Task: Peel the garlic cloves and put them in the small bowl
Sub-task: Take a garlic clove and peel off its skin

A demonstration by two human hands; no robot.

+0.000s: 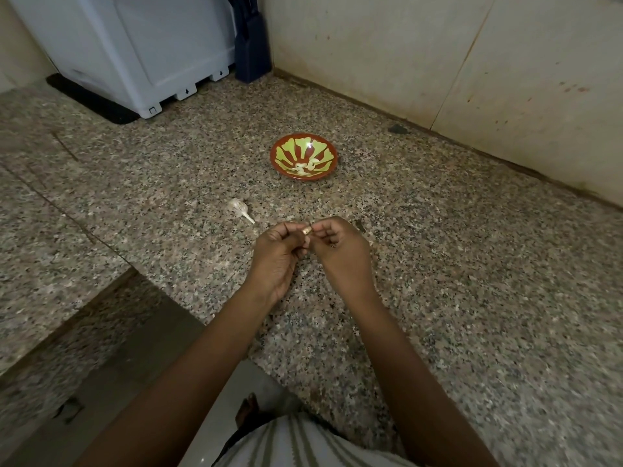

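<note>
Both hands are curled in: left hand [274, 252] and right hand [342, 251] are pinched on one garlic clove [306, 230], held between the fingertips above the tabletop [455, 264]. Straight ahead the small bowl [290, 148] is parked, about equally near either hand, peeled cloves [305, 167] already inside. A garlic head [240, 207] is left just ahead-left.

You're working in dim, warm light, and the granite countertop [472, 281] is looking murky and grainy. Glare is sparking inside the small bowl [303, 177], and the garlic clove [306, 229] is catching a faint gleam. Your forearms are lying in deep shadow at the bottom. The wide lens is bending the wall [438, 45] lines, and the corners are going soft.
</note>
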